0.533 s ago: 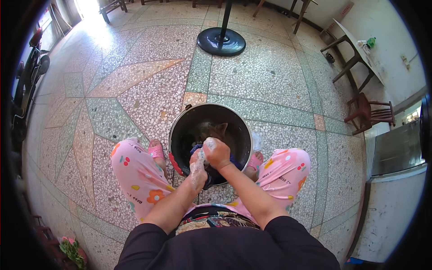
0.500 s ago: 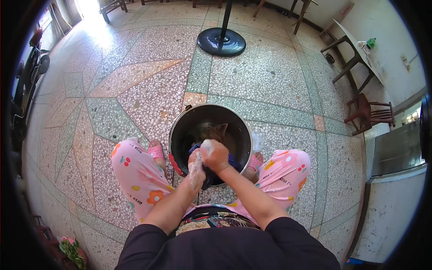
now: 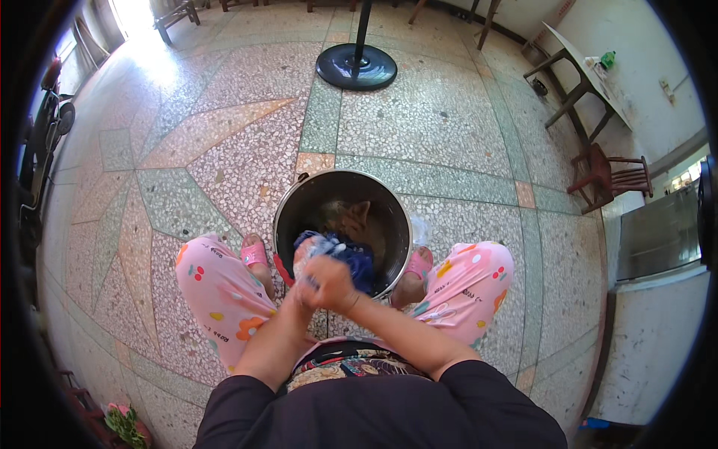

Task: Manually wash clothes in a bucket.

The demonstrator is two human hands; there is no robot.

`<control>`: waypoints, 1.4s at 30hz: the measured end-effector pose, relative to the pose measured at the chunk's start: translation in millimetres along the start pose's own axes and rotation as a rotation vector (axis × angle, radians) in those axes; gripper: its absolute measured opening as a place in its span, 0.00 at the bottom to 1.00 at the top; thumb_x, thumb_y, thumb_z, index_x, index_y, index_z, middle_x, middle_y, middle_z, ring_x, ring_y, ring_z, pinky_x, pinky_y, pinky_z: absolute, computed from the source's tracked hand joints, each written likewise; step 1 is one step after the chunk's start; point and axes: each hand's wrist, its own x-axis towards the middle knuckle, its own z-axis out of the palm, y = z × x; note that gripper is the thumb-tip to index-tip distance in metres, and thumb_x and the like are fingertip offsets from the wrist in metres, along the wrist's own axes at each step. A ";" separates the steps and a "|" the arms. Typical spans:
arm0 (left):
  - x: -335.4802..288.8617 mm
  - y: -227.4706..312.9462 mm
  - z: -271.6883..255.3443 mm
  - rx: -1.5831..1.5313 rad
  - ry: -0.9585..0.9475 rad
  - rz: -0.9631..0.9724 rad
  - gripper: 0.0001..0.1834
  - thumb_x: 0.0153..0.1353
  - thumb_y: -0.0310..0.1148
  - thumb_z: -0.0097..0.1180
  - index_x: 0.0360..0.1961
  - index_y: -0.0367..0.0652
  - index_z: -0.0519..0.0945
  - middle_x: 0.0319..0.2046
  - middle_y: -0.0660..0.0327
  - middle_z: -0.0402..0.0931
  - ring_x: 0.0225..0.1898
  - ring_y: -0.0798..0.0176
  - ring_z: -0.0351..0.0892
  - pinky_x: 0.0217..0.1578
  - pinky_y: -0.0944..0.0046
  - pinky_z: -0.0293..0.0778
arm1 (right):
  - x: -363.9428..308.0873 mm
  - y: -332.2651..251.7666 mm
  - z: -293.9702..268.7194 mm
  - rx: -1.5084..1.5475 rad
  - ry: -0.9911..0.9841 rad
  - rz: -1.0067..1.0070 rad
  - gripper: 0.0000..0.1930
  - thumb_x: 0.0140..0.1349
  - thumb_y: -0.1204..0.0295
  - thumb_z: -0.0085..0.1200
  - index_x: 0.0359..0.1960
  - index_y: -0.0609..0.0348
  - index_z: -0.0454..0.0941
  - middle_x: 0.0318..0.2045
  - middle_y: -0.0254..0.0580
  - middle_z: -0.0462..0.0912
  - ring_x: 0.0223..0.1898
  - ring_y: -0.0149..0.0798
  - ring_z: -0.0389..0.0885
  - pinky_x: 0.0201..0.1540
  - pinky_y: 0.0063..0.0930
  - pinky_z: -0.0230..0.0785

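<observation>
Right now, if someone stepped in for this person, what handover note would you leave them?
Left hand: closed on the dark blue cloth, soapy.
Right hand: pressed against the left, gripping the same cloth.
Cloth: bunched, wet, held over the near rim of the metal basin standing on the floor between the feet in pink sandals.
Basin: murky water inside.
Done: cloth is wet and lathered.
Left: it is not out of the basin; how clean it is cannot be told.

I see a black round fan base (image 3: 356, 67) on the terrazzo floor (image 3: 441, 120) ahead, a dark red wooden chair (image 3: 609, 178) at right, a table (image 3: 580, 75) beyond it, and pink flowers (image 3: 120, 415) at lower left.
</observation>
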 end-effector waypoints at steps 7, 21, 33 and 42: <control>13.3 37.8 -5.5 0.038 0.512 -0.985 0.12 0.56 0.37 0.46 0.36 0.43 0.76 0.33 0.60 0.77 0.34 0.63 0.77 0.38 0.65 0.74 | 10.5 68.6 -21.7 -0.171 0.056 0.465 0.08 0.50 0.65 0.51 0.26 0.55 0.75 0.27 0.44 0.78 0.30 0.49 0.77 0.32 0.34 0.70; 19.0 29.1 -69.1 0.527 0.649 -0.841 0.12 0.52 0.31 0.53 0.38 0.39 0.75 0.34 0.57 0.77 0.35 0.59 0.78 0.43 0.58 0.73 | 25.3 112.8 -64.4 0.869 0.295 0.916 0.11 0.40 0.76 0.52 0.29 0.61 0.73 0.25 0.36 0.76 0.28 0.30 0.74 0.35 0.23 0.67; -20.8 6.3 -27.3 0.795 0.599 -0.514 0.13 0.60 0.38 0.41 0.42 0.48 0.73 0.38 0.63 0.74 0.43 0.65 0.71 0.48 0.63 0.66 | -0.6 66.0 -8.5 -0.215 0.022 0.395 0.08 0.45 0.63 0.55 0.22 0.53 0.74 0.25 0.42 0.74 0.29 0.45 0.75 0.30 0.36 0.69; -19.1 31.8 -96.6 -0.090 -0.014 -0.539 0.12 0.61 0.36 0.41 0.42 0.46 0.72 0.41 0.62 0.72 0.45 0.65 0.70 0.49 0.64 0.65 | 0.4 28.2 2.2 -0.087 0.049 0.242 0.10 0.43 0.64 0.55 0.20 0.54 0.70 0.22 0.45 0.73 0.26 0.49 0.74 0.28 0.38 0.67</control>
